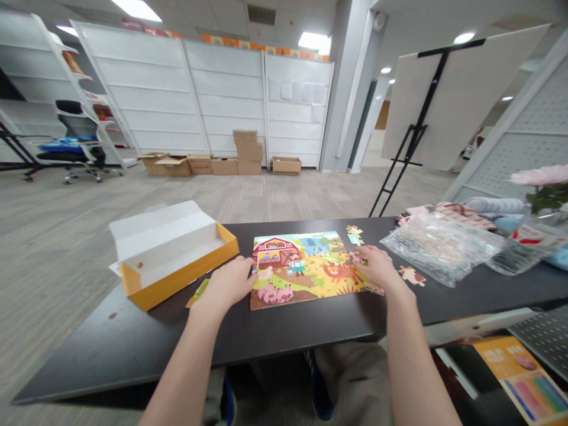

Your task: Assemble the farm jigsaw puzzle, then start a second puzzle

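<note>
Jigsaw [310, 269] looks mostly joined near the worktop's [310, 325] far edge; loose pieces [412, 275] lie rightward. Left hand [231, 280] and right hand [378, 267] flank it; whether grasping, I cannot tell.

Along the near edge of the black table [310, 331], a bare strip in front of the puzzle [306, 278] is leaving room for sideways passage, and the air above the puzzle's middle is staying open from hand to hand. On the left, the open box [181, 275] is standing as a barrier, while the left hand [233, 278] is blocking the near end of its narrow gap to the puzzle. On the right, the right hand [377, 269] is obstructing the puzzle's side, and a loose piece [412, 275] and the clear plastic bag [444, 245] are crowding the surface beyond.
</note>
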Demonstrator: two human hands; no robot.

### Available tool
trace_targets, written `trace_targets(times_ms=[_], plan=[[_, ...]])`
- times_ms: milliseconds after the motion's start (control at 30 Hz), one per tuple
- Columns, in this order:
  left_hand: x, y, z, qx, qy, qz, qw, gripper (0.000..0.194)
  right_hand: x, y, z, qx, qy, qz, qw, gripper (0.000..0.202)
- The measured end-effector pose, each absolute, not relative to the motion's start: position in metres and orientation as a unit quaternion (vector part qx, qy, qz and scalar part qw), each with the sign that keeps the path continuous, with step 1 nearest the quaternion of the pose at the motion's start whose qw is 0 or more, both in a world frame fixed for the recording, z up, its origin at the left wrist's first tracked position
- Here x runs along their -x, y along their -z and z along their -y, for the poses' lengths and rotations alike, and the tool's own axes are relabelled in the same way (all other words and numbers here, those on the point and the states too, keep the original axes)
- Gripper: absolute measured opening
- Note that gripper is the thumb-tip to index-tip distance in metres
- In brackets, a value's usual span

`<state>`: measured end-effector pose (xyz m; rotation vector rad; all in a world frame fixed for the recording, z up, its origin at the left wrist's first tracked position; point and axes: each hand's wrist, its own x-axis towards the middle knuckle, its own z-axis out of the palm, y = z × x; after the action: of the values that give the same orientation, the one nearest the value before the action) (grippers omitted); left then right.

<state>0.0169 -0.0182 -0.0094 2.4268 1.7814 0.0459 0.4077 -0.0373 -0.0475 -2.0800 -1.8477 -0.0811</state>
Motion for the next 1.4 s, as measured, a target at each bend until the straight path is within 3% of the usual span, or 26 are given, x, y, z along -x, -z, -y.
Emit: trace_targets(times_ms=[133,333,433,533,700,867,1100,1267,1400], plan=[[-0.018,0.008,0.020,-0.801,-0.012,-0.595,0.067,0.035,-0.422,0.050,0.040,0.733,-0.028,0.657,0.175,0.031],[-0.020,0.005,0.022,-0.796,-0.005,-0.601,0.066,0.035,-0.427,0.044,0.042,0.729,-0.009,0.637,0.249,0.054],[-0.022,0.002,0.023,-0.794,-0.002,-0.605,0.067,0.035,-0.430,0.038,0.045,0.733,-0.026,0.621,0.275,0.042],[-0.023,-0.002,0.024,-0.792,0.004,-0.606,0.069,0.035,-0.425,0.032,0.048,0.714,-0.091,0.602,0.347,0.027],[-0.027,-0.006,0.025,-0.788,0.009,-0.611,0.072,0.035,-0.377,0.017,0.050,0.619,-0.267,0.560,0.481,0.032],[-0.028,-0.004,0.026,-0.791,0.005,-0.609,0.067,0.033,-0.316,0.015,0.041,0.564,-0.362,0.603,0.433,0.036],[-0.027,-0.003,0.025,-0.789,0.002,-0.610,0.074,0.034,-0.308,0.037,0.025,0.591,-0.315,0.636,0.383,0.015],[-0.026,-0.001,0.024,-0.791,-0.009,-0.607,0.081,0.035,-0.311,0.038,0.023,0.601,-0.333,0.608,0.399,0.023],[-0.026,0.000,0.026,-0.789,-0.009,-0.609,0.080,0.036,-0.310,0.040,0.019,0.670,-0.238,0.583,0.393,0.023]])
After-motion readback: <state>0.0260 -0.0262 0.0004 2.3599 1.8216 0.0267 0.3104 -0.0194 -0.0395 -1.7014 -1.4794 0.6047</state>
